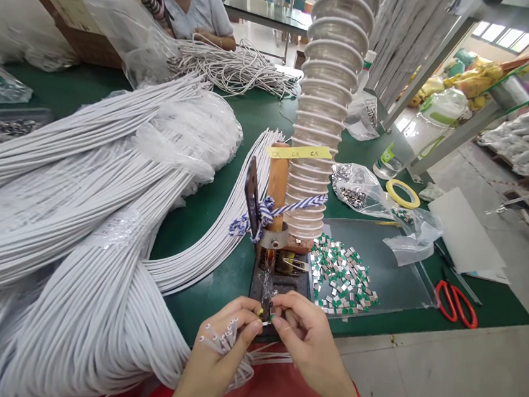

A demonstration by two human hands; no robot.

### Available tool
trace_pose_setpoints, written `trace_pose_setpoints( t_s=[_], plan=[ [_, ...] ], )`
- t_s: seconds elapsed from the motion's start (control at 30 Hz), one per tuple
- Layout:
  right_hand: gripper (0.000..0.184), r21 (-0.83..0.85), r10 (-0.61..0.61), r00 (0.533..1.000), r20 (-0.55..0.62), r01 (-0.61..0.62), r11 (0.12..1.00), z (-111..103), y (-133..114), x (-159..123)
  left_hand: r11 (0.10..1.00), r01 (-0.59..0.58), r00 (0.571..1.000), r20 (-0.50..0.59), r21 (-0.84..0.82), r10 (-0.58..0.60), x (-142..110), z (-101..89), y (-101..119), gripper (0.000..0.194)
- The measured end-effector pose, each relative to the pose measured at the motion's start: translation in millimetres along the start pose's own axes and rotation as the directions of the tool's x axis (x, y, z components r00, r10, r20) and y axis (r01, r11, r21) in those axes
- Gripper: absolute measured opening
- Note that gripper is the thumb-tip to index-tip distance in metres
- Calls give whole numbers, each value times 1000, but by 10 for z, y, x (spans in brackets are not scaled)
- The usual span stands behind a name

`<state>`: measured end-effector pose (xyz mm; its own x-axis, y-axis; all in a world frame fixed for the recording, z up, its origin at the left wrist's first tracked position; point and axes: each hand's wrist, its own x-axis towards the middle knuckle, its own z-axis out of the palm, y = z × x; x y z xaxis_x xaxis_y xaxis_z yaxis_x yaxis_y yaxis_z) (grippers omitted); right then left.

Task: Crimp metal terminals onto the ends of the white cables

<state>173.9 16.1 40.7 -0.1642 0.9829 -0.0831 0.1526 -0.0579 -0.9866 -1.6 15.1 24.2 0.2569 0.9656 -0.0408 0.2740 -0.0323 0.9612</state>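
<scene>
My left hand [202, 364] is closed around several white cables [220, 339], whose cut ends stick up between thumb and fingers. Its thumb and forefinger pinch a cable end beside the iron's tip. My right hand [310, 334] is closed too, pinching a small green-and-silver connector [272, 318] that the fingers partly hide. Both sets of fingertips nearly meet below an upright soldering iron [276, 190] with a wooden handle, held by a metal ring and blue-and-white cord. To its right, many loose connectors [343, 278] lie in a pile on a clear sheet.
Large bundles of white cable [102, 233] cover the left side. A ribbed clear duct [322, 110] rises behind the iron. Red-handled scissors [455, 304], yellow tape [403, 194] and a water bottle [415, 135] sit to the right. Another person [193, 14] sits across the green table [198, 233].
</scene>
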Motion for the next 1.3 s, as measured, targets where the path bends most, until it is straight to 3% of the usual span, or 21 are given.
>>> trace_pose_setpoints(
  t_s=[0.37, 0.5, 0.63, 0.77, 1.07, 1.3],
  plan=[
    [14, -1, 42, 999, 25, -42, 999, -21, -18, -6, 995, -95, 995, -25, 10, 95, 72, -41, 94, 15],
    [13, 26, 26, 1000, 15, -26, 999, -10, -17, -10, 995, -96, 995, -27, 16, 97, 76, -28, 119, 19],
    [14, 129, 56, 998, 13, -57, 990, -19, 11, -42, 992, -116, 990, -73, 45, 119, 84, 1, 149, 23],
    [11, 231, -37, 999, -11, 39, 972, -37, 54, -91, 991, -119, 984, -127, 56, 126, 97, 12, 186, 23],
    [11, 46, -142, 980, -138, 150, 988, 77, 95, -100, 998, -69, 980, -185, -7, 67, 74, 34, 111, 18],
    [15, -5, -206, 954, -219, 211, 978, 152, 30, -34, 997, -52, 974, -223, -56, 39, 78, 46, 135, 18]
  ],
)
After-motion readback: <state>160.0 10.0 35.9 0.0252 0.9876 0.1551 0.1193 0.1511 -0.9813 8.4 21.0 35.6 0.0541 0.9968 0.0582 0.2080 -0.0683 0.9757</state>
